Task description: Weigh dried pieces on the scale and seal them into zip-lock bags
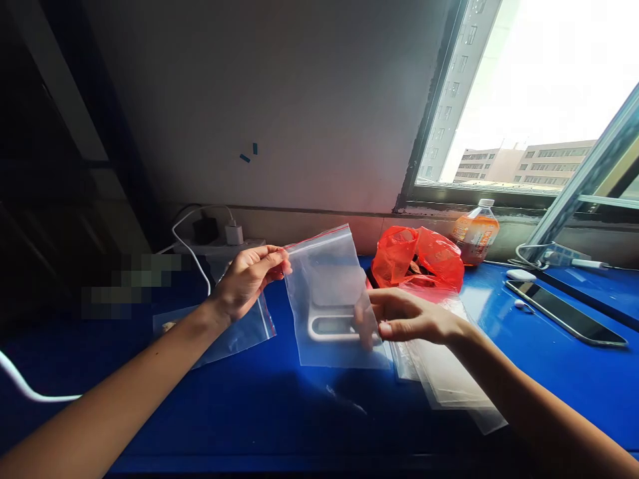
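Observation:
A clear zip-lock bag (324,286) with a red line along its top is held up above the blue table. My left hand (252,276) pinches its upper left corner between thumb and fingers. At the bag's lower right edge is my right hand (414,316), closed on it, its thumb at the edge and its fingers showing blurred through the plastic. Behind the bag, a white digital scale (333,326) with an oblong display shows through. Another zip-lock bag (244,332), with something pale inside, lies under my left forearm. Several flat clear bags (449,379) lie beneath my right wrist.
An open red plastic bag (439,256) with dark items inside stands behind my right hand. Beyond it is an orange drink bottle (476,233). A phone (569,313), earbud case (521,275) and earbud (523,306) lie right. A white charger (233,233) and cable are at back left.

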Motion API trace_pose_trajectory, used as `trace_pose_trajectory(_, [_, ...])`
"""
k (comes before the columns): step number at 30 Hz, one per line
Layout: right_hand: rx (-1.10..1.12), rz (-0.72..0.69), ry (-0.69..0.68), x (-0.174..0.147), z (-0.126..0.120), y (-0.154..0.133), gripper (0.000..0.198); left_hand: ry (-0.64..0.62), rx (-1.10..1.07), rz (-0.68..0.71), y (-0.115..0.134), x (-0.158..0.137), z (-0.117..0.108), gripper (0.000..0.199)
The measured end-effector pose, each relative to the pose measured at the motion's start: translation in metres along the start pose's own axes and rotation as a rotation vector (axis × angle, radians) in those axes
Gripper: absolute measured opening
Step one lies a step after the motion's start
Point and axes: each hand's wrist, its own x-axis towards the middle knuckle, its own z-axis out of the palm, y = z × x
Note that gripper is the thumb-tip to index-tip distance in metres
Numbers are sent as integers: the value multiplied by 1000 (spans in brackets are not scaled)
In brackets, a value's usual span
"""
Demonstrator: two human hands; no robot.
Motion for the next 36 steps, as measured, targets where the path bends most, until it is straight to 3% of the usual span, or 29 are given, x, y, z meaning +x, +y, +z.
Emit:
trace_pose_trajectory(2, [-20, -18, 37, 1, 5, -2, 36, -45, 89, 9, 0, -1, 2, 24])
trace_pose_trajectory(6, [-53, -118, 365, 6, 4, 2, 35, -166, 376, 34, 1, -9, 11, 24])
trace_pose_trajectory(10, [-361, -135, 603, 10, 5, 8, 36, -215, 691, 190, -1, -24, 26, 20])
trace_pose_trajectory(14, [-665, -145, 576, 14, 26, 9, 37, -319, 765, 370, -7, -41, 40, 17])
trace_pose_trajectory(19, [-757, -245, 512, 23, 49, 13, 31, -390, 755, 477, -12, -52, 49, 15])
trace_pose_trajectory(28, [-753, -189, 647, 27, 55, 22, 21, -356, 797, 524, -15, -52, 49, 14])
trace_pose_trajectory(32, [-805, -105, 684, 29, 59, 17, 12, -293, 888, 629, -16, -54, 53, 22])
trace_pose_trajectory(36, [-796, -119, 708, 30, 58, 12, 12, -218, 944, 739, -10, -54, 53, 18])
